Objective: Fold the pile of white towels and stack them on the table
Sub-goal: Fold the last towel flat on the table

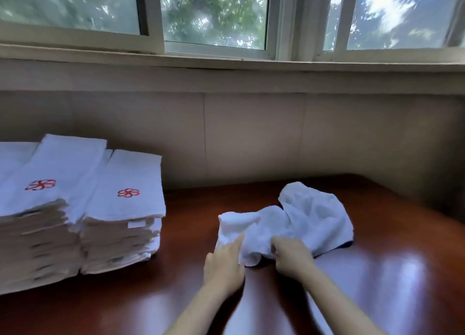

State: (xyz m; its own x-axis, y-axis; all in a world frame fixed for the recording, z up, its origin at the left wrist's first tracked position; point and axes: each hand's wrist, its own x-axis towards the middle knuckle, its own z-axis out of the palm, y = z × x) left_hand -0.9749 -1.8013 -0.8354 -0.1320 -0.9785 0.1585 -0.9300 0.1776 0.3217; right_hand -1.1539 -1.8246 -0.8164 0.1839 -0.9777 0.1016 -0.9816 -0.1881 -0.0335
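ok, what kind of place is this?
Probably a hotel or laundry linen room: tall stacks of folded white towels with red logos, a loose towel on a polished wooden table, by a window.

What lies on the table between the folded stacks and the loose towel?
Nothing. In the head view, only bare brown table runs from the stacks to the loose towel.

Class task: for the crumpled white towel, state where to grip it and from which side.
Probably the near edge of the crumpled towel, from the person's side: pinch the flat left corner and the bunched hem to its right. That edge lies exposed and nearest; the far part is humped.
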